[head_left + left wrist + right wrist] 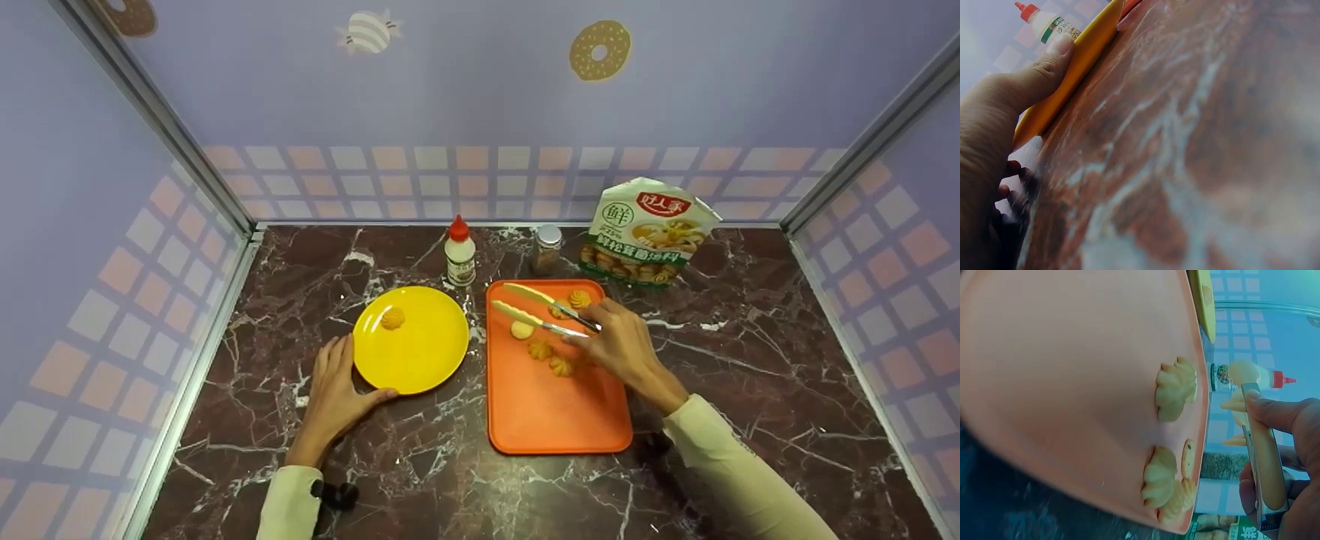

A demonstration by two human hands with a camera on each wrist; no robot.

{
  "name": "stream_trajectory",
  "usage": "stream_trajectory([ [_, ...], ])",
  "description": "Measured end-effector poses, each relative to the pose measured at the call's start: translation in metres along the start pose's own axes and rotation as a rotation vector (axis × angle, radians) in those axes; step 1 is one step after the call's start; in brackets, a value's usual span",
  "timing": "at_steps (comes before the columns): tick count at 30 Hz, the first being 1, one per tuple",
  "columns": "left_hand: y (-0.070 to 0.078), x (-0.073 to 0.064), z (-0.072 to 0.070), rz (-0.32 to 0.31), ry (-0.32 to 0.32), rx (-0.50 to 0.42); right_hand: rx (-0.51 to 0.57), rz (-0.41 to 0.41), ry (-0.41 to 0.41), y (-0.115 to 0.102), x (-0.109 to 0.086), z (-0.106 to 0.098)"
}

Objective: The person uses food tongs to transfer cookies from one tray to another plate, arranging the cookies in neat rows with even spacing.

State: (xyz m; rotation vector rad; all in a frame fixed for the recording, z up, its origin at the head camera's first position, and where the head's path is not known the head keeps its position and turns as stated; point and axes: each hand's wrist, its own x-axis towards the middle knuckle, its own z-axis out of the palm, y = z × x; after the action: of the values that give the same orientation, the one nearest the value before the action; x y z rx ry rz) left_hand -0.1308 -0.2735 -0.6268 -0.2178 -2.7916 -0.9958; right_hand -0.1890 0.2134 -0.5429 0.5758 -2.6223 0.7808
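Observation:
My left hand [337, 386] grips the near left rim of a round yellow plate [427, 352], thumb at the front edge and fingers along the left side. On that plate sits one swirled cookie [392, 318]. Metal tongs [559, 328] with pale yellow ends are held in my right hand [619, 341], their arms spread apart above an orange tray [559, 416]. Several cookies [539, 349] lie on the tray below and around the tongs, one of them paler and smoother [523, 328]. The right wrist view shows thumb and fingers around the tongs [1264, 461].
Behind the plate stands a white squeeze bottle [460, 259] with a red cap. A spice jar [547, 251] with a silver lid is behind the tray, beside a green and white food pouch [649, 232]. Patterned walls enclose the dark marbled table [750, 360] at the back and sides.

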Motion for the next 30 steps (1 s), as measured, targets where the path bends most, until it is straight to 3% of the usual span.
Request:
stream_trajectory([
  [30,0.001,0.001,-0.001,-0.012,-0.012,-0.008,-0.073,0.102,-0.014,0.039,-0.016,-0.03],
])
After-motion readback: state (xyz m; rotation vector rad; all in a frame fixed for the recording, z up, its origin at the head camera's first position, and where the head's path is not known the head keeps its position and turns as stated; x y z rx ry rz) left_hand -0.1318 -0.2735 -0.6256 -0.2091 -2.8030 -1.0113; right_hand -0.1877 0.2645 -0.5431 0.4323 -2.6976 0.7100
